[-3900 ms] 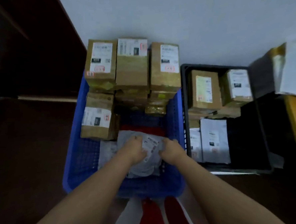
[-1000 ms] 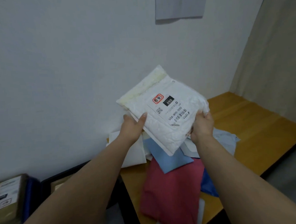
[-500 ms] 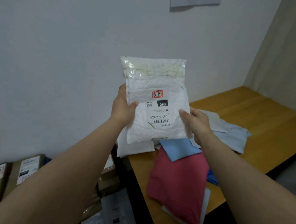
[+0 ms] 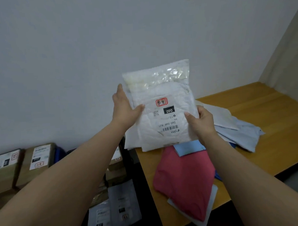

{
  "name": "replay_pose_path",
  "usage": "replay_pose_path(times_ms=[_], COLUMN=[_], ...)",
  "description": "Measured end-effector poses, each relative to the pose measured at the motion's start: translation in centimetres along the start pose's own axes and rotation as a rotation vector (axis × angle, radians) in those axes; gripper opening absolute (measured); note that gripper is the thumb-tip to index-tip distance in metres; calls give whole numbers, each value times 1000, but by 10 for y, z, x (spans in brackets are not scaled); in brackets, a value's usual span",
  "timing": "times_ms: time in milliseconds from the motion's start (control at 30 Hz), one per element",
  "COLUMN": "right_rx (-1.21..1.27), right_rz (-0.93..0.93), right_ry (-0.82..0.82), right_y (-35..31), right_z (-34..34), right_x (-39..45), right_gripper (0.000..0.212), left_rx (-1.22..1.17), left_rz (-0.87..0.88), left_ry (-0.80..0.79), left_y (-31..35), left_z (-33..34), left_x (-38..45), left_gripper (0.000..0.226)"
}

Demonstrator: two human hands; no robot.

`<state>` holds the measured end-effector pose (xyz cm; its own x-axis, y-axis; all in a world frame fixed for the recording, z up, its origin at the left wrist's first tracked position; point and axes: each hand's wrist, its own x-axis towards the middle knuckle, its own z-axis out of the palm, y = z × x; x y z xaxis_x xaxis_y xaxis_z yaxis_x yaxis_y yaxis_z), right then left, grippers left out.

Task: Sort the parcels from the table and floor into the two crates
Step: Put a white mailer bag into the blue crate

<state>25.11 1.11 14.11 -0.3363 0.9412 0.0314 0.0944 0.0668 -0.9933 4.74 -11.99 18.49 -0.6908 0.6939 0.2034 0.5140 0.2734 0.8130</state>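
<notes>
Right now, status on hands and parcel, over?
Left hand and right hand both gripping white poly mailer, label facing camera. Held above wooden table. Nothing blocking.

A parcel-sorting room was indicated by labelled cardboard boxes (image 4: 37, 161), mailer bags (image 4: 185, 182) heaped on a desk (image 4: 271, 122), and bare walls.

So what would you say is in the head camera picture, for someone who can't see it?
Two bare hands, left hand and right hand, hold up a white parcel with its label facing the camera. Below lie a wooden table with soft parcels and, at left, cardboard boxes.
</notes>
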Motion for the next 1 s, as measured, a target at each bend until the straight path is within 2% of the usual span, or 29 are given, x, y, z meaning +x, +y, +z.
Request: replay_pose_path(times_ms=[100,200,267,333,367,433,533,633,767,900,1000], right_rx=[-414,-812,-921,-947,-942,-927,-746,-577,-266,-273,-303], right_rz=[-172,-393,-504,-562,-588,-592,-425,-247,-63,-152,-226], right_ry=[-148,-266,-298,-261,-203,-51,66,-36,-292,-423,-467], right_y=[-5,-20,-29,-34,-34,-32,-24,-5,8,3,-2], right_z=[4,17,27,34,38,45,58,75,110,156,192], right_x=[4,5,5,8,9,13,12,1,-27,-58,-80], right_gripper=[14,14,15,19,26,50,78,87,90,95,92], left_rx=[351,701,865,898,868,762,498,153,-71,-186,-172], left_rz=[242,541,563,480,412,250,-24,-236,-275,-302,-336], left_ry=[86,-58,-163,-159,-133,-65,80,181,257,332,361], left_y=[-2,4,4,-1,-5,-16,-38,-56,-79,-109,-138], left_z=[-6,1,8,10,9,2,-14,-31,-55,-89,-123], left_x=[1,0,-1,-2,-2,-3,0,4,-3,-20,-38], left_gripper=[109,100,77,39,26,16,13,9,8,8,8])
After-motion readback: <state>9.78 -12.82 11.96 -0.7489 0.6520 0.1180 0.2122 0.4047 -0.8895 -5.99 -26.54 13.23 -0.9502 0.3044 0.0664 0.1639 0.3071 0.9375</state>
